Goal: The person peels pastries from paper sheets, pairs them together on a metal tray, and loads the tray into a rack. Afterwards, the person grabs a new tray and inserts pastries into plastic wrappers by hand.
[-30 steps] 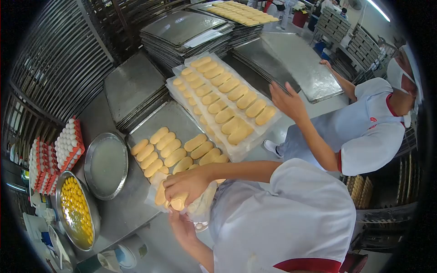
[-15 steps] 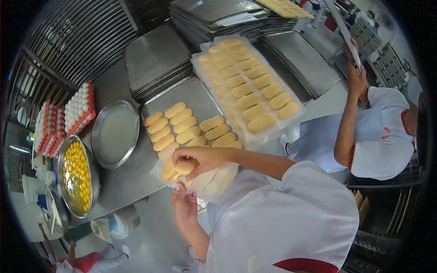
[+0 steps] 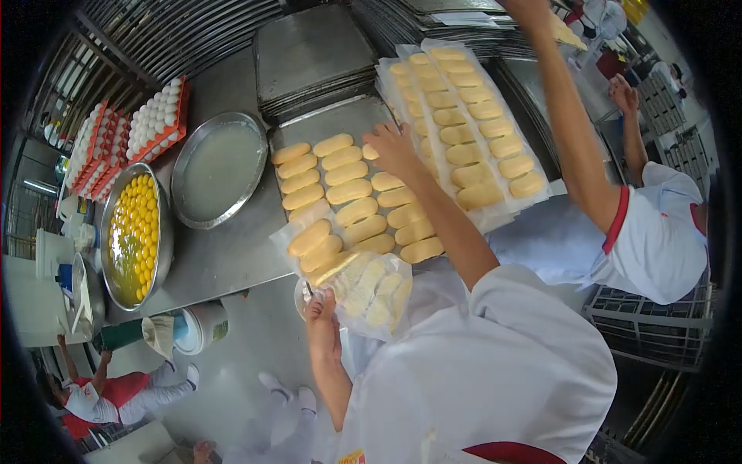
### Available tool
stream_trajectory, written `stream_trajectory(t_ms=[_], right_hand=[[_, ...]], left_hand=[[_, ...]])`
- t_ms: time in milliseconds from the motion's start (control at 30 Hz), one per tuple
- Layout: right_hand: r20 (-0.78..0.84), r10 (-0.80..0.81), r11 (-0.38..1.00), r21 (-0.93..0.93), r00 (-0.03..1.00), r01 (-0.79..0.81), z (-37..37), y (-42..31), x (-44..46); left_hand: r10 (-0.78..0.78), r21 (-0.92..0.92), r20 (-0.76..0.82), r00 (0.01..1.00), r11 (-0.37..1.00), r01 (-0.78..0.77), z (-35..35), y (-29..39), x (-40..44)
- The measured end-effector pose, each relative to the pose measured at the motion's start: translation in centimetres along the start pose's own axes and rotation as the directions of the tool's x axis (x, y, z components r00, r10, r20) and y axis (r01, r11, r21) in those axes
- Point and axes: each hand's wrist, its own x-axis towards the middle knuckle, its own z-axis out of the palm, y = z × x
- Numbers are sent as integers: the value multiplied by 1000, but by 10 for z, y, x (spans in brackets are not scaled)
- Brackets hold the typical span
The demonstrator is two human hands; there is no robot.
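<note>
At the lower left of the tray, my left hand (image 3: 321,309) pinches the edge of a white paper sheet (image 3: 349,309). Flat oval buns lie on that sheet, some bare and some seen through the paper. My right hand (image 3: 393,148) reaches over the metal tray (image 3: 328,117), its fingers curved over a pale bun (image 3: 370,152) at the top of the third column; its grip is partly hidden. Rows of golden buns (image 3: 348,192) fill much of the tray. Beside it lies a long paper-lined batch of buns (image 3: 464,155).
A basin of cloudy liquid (image 3: 219,170), a bowl of yolks (image 3: 133,236) and egg trays (image 3: 158,120) stand at left. Stacked metal trays (image 3: 313,54) are behind. At right, a co-worker's raised arm (image 3: 568,131) crosses the scene. Another person (image 3: 116,398) is at lower left.
My right hand has moved from the paper sheet up and over the tray with a bun. My left hand stays at the sheet. The co-worker's arm has swung across, and the view has shifted.
</note>
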Motion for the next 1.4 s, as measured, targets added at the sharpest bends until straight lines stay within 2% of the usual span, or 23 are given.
stream_trajectory(t_ms=[33,67,133,167,200,267,367,433,500,533,567,700,767,833,933,1000,1067,1167,1233,1300,1333,1367,1400], right_hand=[[97,-8,989,-147,995,23,16,6,-1],[98,-12,989,-145,995,26,28,10,-3],[218,120,991,28,969,-129,48,19,-6],[224,109,993,24,969,-117,58,31,-6],[164,64,990,112,984,-83,67,46,-5],[106,10,981,194,994,-31,61,46,-3],[217,-21,998,-47,976,32,27,29,-6],[150,109,969,203,983,-139,40,36,0],[126,76,983,157,989,-96,43,37,2],[104,45,992,110,994,-57,44,38,2],[109,48,992,109,993,-60,49,42,4],[195,87,977,174,977,-122,47,42,7],[250,102,976,164,963,-146,42,41,6],[194,-45,958,285,980,-13,46,49,4],[158,65,942,316,985,-113,52,56,1],[176,57,933,341,983,-115,51,55,1],[195,46,924,365,980,-116,50,53,1],[286,79,933,316,955,-172,42,43,1],[39,-36,989,145,999,30,29,27,-3],[-98,-129,909,386,987,157,16,-23,-24],[-63,-268,871,411,961,270,2,-59,-41],[-42,-474,648,660,880,381,-1,-85,-65],[119,-547,568,780,828,264,-35,-112,-90]], left_hand=[[-46,5,3,999,999,46,-2,-2,-5],[-78,-3,-6,997,997,78,-13,-11,-5],[-109,18,-31,994,994,110,-20,-13,-13],[-143,38,-54,988,989,145,-23,-15,-16],[-144,22,-61,988,989,146,-26,-19,-19],[-213,-98,-98,972,974,203,-31,-26,-21],[-281,-113,-165,945,958,265,-29,-35,-24],[-268,-138,-153,951,959,247,-26,-38,-25],[-258,-161,-142,956,959,235,-27,-41,-22],[-192,-165,-105,976,971,174,-31,-43,-19],[-125,-171,-67,990,979,112,-34,-45,-16],[-115,-152,-56,992,983,105,-41,-48,-12],[-169,-250,-168,971,960,124,-37,-48,-9],[-171,-259,-184,968,958,120,-37,-54,-4],[-209,-280,-263,942,951,133,-36,-58,0],[-242,-292,-323,915,945,148,-38,-62,4],[-119,-190,-321,939,980,60,-46,-72,9],[-76,-104,-354,932,994,41,-52,-74,12],[-62,-117,-319,946,993,26,-47,-64,10],[-55,-128,-271,961,992,20,-41,-55,9],[-39,-125,-266,963,992,6,-38,-52,10],[-22,-120,-259,966,993,-10,-35,-49,12],[-25,-116,-251,968,993,-4,-33,-46,14]])
